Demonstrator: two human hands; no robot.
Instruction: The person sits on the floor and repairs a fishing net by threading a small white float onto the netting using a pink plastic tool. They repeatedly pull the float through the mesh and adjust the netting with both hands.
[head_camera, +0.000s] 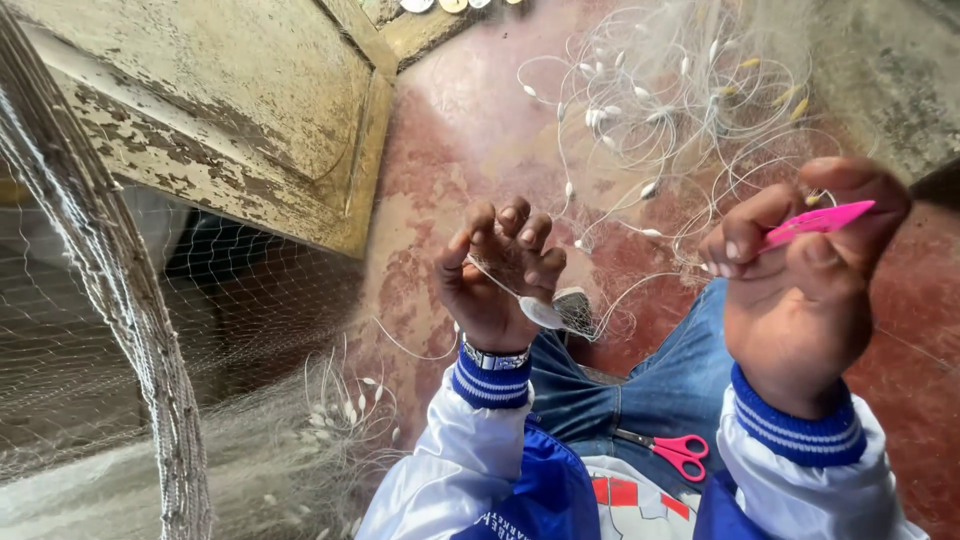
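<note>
The right hand (800, 290) is raised at the right of the view, thumb and fingers pressed together on a flat pink netting needle (822, 219), whose pointed end projects to the right past the fingertips. The left hand (500, 275) is held at centre, palm toward the camera, with its fingers curled and spread apart; a thin white line (492, 280) runs across the palm, and a small white oval float (541, 313) lies against the heel of the hand. Whether the fingers actually clamp the line cannot be determined. A wristwatch (493, 357) sits on the left wrist above the blue-and-white striped cuff. A pair of pink-handled scissors (672, 449) rests on the lap, on the blue jeans (660, 380), between the two forearms. A loose heap of white line with small floats (660, 110) lies on the red floor (440, 150) beyond the hands. At the left, fine netting (120, 320) hangs in a gathered band in front of a weathered wooden door (230, 100) with peeling paint.
</note>
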